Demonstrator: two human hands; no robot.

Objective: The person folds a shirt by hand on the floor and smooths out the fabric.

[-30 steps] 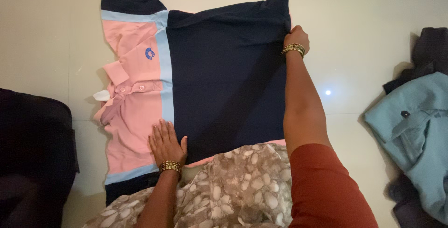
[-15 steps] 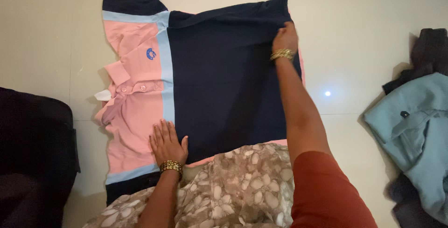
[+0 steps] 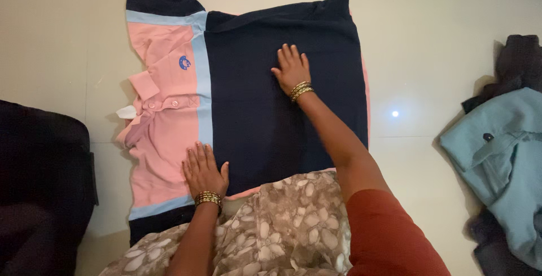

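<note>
Polo shirt (image 3: 169,123), pink with navy and pale blue bands, lies flat on the tiled floor (image 3: 429,39) at frame centre, its navy lower part folded over the body. My left hand (image 3: 204,170) rests at 7 o'clock on the fold's edge, fingers spread, flat, gripping nothing. My right hand (image 3: 292,67) presses open-palmed on the navy panel at 12 o'clock. Teal garment (image 3: 499,152) heaped at 3 o'clock, well apart.

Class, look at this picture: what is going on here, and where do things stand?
A person presses both hands flat on a pink, light-blue and navy polo shirt spread on a pale tiled floor. Its navy lower part is folded up over the body. The left hand rests at the fold's near edge; the right hand lies on the navy panel. A teal shirt lies at the right.
</note>
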